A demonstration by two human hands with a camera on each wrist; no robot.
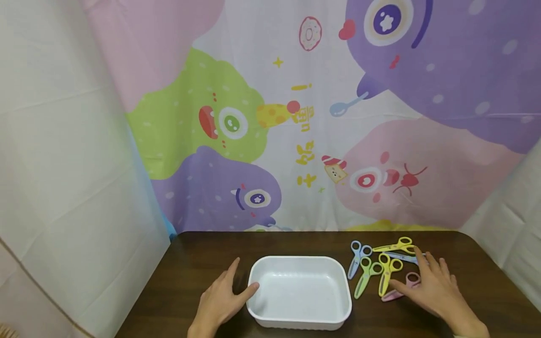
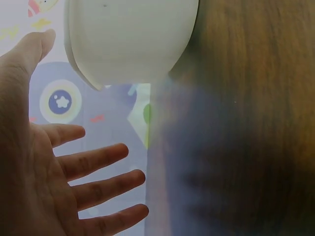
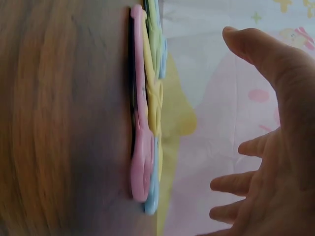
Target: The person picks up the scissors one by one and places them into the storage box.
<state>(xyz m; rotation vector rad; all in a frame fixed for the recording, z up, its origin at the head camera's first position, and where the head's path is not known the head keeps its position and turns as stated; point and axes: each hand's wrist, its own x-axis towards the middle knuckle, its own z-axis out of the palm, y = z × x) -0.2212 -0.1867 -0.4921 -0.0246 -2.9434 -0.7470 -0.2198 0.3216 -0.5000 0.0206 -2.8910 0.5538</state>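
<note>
Note a dark wooden table (image 1: 228, 244), with far edge and both far corners in sight. See a white tray (image 1: 296, 323) set about midway between left and right edges; liable to be shoved askew by a careless inward push from the left, given a thumb so near the rim. Toward the far right corner, find six scissors crowded close: yellow scissors (image 1: 395, 246) and blue scissors (image 1: 401, 257) nearest the far edge, a second blue pair (image 1: 354, 264) and a green pair (image 1: 364, 280) beside the tray, a second yellow pair (image 1: 385, 277) among them, and a pink pair (image 1: 390, 295) partly hidden by a hand. Could come up tangled, or be knocked toward the right edge, because of handles and blades lying so near one another. Over this cluster, observe the right hand (image 1: 435, 284) with back upward, fingers parted toward the far edge, thumb angled trayward; holding nothing, apparently clear of the scissors in the right wrist view. Between left edge and tray, observe the left hand (image 1: 221, 295) with fingers fanned wide and thumb toward the tray's left rim, apparently apart from it; likewise holding nothing.
</note>
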